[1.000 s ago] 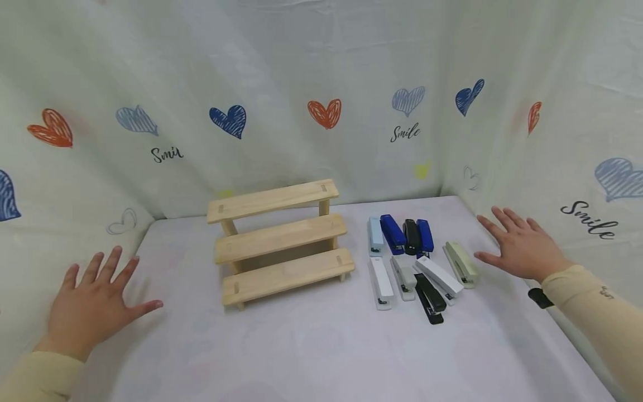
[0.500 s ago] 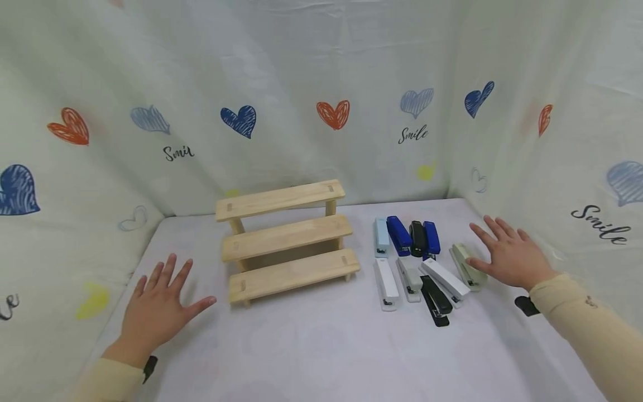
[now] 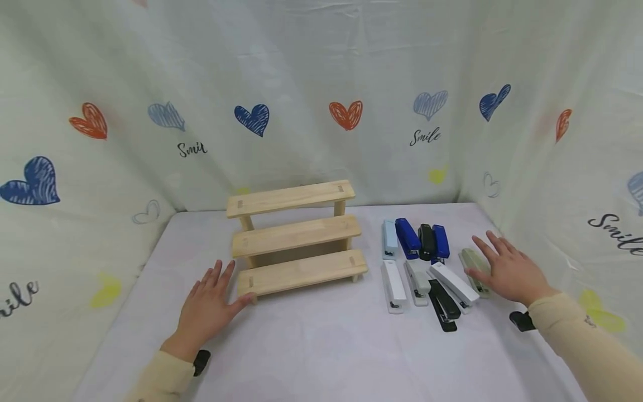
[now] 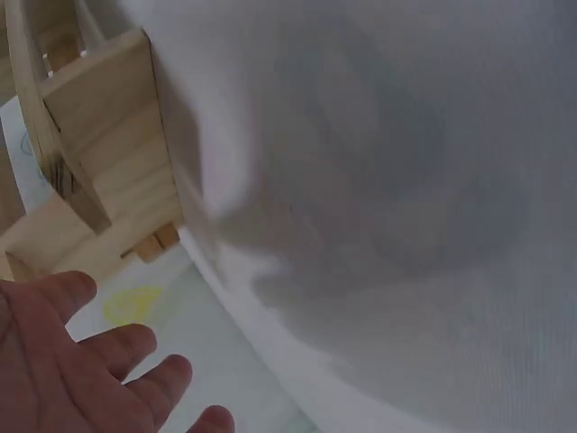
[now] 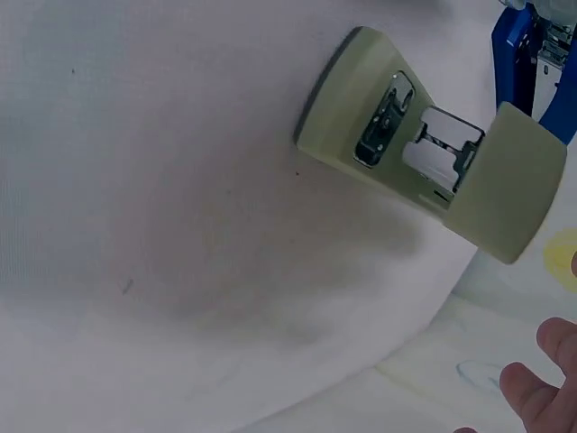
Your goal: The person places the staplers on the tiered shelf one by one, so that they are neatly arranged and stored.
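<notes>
My left hand, fingers spread, is at the near left corner of a three-step wooden shelf. Its thumb overlaps the lowest board's end in the head view; I cannot tell whether it touches. The left wrist view has these fingers apart from the wood. On the other side, my right hand hovers with loosely spread fingers by a pale green stapler, partly covering it. In the right wrist view that stapler lies apart from the fingertips. Neither hand holds anything.
Left of the green stapler lie more staplers: a light blue one, two dark blue, a white one, a grey-white one, another white one and black ones. Heart-printed curtains enclose the white table.
My left hand has moved right, up to the shelf. The right hand has come left and down over the green stapler. The head view has shifted slightly left. Shelf and staplers stay put.
</notes>
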The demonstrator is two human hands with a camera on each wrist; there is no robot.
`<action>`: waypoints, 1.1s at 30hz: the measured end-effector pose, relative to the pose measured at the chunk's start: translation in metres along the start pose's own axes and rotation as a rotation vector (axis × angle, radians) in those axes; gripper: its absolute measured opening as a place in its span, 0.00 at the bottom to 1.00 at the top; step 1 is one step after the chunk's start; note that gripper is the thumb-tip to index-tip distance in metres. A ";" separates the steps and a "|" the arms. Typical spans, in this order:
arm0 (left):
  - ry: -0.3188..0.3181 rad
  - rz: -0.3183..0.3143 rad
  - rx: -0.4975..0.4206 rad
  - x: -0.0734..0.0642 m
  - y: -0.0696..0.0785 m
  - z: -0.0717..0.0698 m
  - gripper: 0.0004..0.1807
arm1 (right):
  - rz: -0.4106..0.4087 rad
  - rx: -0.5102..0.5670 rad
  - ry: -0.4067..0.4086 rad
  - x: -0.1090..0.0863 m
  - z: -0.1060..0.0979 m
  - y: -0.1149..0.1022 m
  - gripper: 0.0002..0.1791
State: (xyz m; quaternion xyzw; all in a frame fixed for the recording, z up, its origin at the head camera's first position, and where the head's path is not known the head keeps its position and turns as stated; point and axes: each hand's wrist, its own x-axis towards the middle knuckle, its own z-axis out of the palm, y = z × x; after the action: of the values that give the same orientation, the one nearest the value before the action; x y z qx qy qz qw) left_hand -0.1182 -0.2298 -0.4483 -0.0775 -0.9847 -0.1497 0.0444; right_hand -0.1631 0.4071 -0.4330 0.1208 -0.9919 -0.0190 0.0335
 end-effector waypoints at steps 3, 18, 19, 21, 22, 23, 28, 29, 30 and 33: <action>-0.005 0.003 -0.028 0.002 0.005 0.007 0.53 | 0.013 0.039 -0.038 -0.002 0.004 0.000 0.49; -0.052 -0.024 -0.145 0.007 0.022 0.023 0.53 | 0.050 0.260 -0.137 -0.009 0.013 -0.007 0.44; -0.061 -0.035 -0.154 0.007 0.022 0.023 0.54 | 0.051 0.279 -0.142 -0.009 0.013 -0.008 0.43; -0.087 -0.062 -0.189 0.007 0.024 0.021 0.54 | 0.046 0.314 -0.142 -0.008 0.013 -0.009 0.42; -0.100 -0.075 -0.208 0.007 0.024 0.021 0.55 | 0.042 0.323 -0.141 -0.008 0.013 -0.008 0.41; -0.113 -0.088 -0.228 0.007 0.025 0.021 0.55 | 0.040 0.334 -0.141 -0.008 0.013 -0.008 0.41; -0.144 -0.121 -0.282 0.008 0.023 0.023 0.56 | 0.033 0.373 -0.127 -0.006 0.017 -0.007 0.40; -0.146 -0.120 -0.281 0.008 0.023 0.024 0.56 | 0.034 0.380 -0.124 -0.005 0.018 -0.006 0.40; -0.146 -0.116 -0.277 0.008 0.022 0.023 0.55 | 0.029 0.383 -0.120 -0.005 0.019 -0.005 0.39; -0.146 -0.093 -0.265 0.008 0.020 0.021 0.53 | 0.034 0.395 -0.124 -0.005 0.021 -0.003 0.38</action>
State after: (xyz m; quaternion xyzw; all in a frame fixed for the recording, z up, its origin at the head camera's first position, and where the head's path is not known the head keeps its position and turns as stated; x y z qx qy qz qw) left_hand -0.1246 -0.2032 -0.4616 -0.0477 -0.9595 -0.2741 -0.0450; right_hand -0.1585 0.4060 -0.4539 0.1069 -0.9784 0.1690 -0.0517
